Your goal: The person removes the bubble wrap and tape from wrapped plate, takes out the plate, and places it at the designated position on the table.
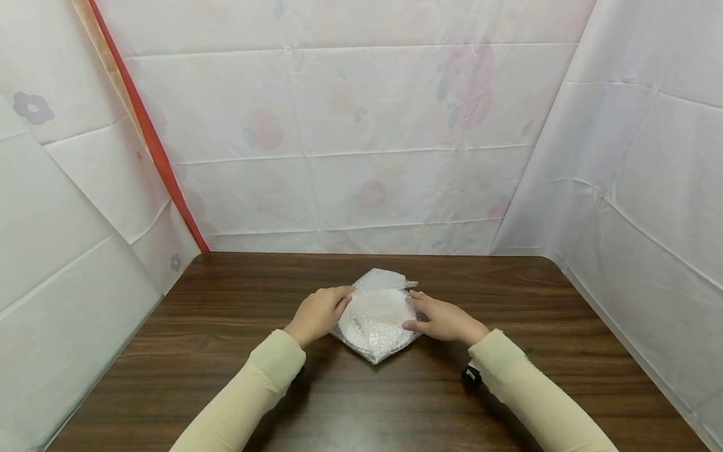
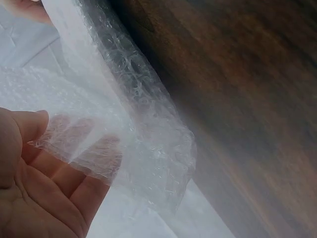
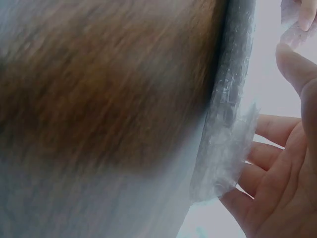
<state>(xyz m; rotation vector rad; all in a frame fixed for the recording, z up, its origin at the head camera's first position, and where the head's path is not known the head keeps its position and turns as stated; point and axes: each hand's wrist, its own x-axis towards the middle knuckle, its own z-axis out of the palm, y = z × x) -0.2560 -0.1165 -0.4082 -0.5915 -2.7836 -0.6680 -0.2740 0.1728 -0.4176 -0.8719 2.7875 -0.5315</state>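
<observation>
A round white plate [image 1: 375, 311] lies on the table in clear bubble wrap [image 1: 380, 280], with a loose flap at its far side and a pointed fold at the near one. My left hand [image 1: 321, 314] is at the left edge. In the left wrist view its thumb and fingers [image 2: 62, 173] pinch the flap, and the fingers show through the film. At the right edge is my right hand [image 1: 443, 319], its fingers spread and nearly straight. Those fingers [image 3: 262, 156] touch the wrapped rim in the right wrist view, with the thumb apart from them.
The dark wood-grain table [image 1: 226, 295] runs back to a white patterned cloth [image 1: 367, 125]. More cloth hangs along both sides, and a red strip [image 1: 152, 135] runs down the back left corner. A small black object [image 1: 471, 376] shows under the right sleeve.
</observation>
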